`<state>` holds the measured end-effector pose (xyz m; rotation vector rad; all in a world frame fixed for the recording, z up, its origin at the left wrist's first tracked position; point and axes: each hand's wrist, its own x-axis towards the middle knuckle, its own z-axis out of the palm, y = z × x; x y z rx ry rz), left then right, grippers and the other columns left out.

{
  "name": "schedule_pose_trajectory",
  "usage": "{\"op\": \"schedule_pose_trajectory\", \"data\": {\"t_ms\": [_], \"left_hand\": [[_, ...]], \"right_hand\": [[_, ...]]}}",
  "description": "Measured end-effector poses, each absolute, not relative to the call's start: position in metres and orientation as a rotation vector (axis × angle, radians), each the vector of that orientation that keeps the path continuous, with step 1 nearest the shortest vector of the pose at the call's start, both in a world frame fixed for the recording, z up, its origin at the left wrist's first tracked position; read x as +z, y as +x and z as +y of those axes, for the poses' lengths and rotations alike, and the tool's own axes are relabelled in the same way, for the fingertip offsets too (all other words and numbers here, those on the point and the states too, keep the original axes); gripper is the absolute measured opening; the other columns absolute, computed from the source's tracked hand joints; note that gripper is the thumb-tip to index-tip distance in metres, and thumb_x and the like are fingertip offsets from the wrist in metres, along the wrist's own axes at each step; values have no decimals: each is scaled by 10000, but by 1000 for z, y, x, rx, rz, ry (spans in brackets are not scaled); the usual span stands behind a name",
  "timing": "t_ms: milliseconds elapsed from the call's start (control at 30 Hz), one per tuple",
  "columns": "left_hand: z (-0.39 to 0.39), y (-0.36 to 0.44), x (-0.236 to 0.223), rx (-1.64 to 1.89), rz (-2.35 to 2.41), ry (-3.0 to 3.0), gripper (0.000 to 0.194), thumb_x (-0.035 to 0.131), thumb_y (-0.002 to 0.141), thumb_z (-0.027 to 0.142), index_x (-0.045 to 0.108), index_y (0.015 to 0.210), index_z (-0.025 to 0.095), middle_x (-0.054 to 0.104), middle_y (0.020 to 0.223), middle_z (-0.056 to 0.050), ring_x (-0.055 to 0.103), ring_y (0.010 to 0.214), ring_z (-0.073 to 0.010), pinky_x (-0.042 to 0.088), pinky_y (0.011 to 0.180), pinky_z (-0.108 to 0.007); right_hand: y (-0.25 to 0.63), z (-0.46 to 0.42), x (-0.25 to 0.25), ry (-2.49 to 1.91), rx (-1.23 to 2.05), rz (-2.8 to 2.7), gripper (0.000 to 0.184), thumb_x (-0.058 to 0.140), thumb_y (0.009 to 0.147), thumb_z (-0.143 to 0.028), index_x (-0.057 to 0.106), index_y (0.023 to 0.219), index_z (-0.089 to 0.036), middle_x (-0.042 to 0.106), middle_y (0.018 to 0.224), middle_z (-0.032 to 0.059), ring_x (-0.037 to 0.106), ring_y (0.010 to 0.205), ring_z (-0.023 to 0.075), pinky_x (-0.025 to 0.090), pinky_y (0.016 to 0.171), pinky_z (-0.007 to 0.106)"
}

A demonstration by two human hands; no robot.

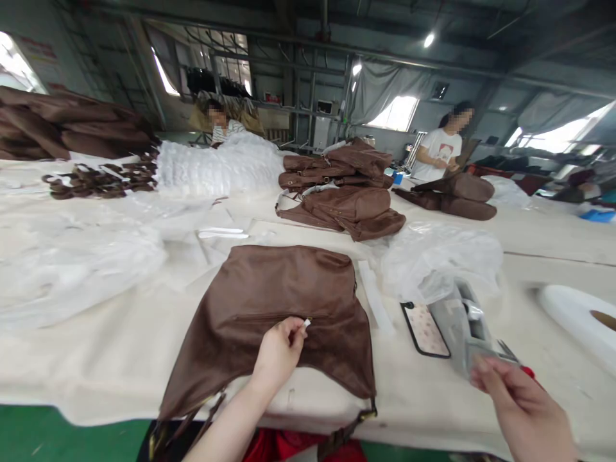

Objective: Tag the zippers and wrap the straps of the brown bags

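A brown handbag (293,282) lies flat on the table in front of me, its strap hanging over the near edge. My left hand (280,350) is closed in a pinch over the bag's zipper line, with a small white tab (307,323) at the fingertips beside the zipper pull. Off to the right, my right hand (524,401) pinches the near end of a blurred, greyish translucent plastic piece (459,330); its exact kind is unclear. Just left of that plastic is a phone in a patterned case (426,328). Scissors (510,353) with red handles lie partly behind the right hand.
More brown bags (346,205) are heaped across the table. Clear plastic bags (443,253) lie at the right, plastic sheeting (72,263) at the left. A white roll (577,314) lies far right. Two people (439,151) are beyond the table.
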<state>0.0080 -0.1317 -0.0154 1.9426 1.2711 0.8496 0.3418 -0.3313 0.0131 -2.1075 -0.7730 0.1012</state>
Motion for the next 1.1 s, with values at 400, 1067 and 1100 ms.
{"op": "schedule_pose_trajectory", "data": {"t_ms": [400, 1067, 1100], "left_hand": [[-140, 8, -18, 910, 1281, 2056, 203, 460, 815, 68, 586, 919, 187, 687, 833, -47, 647, 799, -187, 465, 738, -286], [-146, 12, -33, 917, 1464, 2296, 201, 468, 872, 143, 511, 1053, 219, 686, 906, -61, 663, 798, -211, 508, 743, -331], [-145, 12, -30, 914, 1433, 2273, 219, 462, 867, 130, 538, 1052, 219, 689, 920, -59, 658, 823, -208, 507, 763, -328]], "right_hand": [[164, -148, 28, -1337, 1376, -1207, 349, 669, 747, -504, 599, 756, -162, 599, 602, -29, 504, 439, 71, 364, 432, 187], [171, -139, -7, -1449, 1621, -1123, 204, 574, 781, -364, 558, 714, -173, 600, 553, -45, 458, 330, 48, 282, 316, 155], [172, -139, -7, -1475, 1613, -1158, 192, 564, 792, -352, 563, 721, -173, 607, 561, -43, 467, 332, 49, 290, 316, 153]]}}
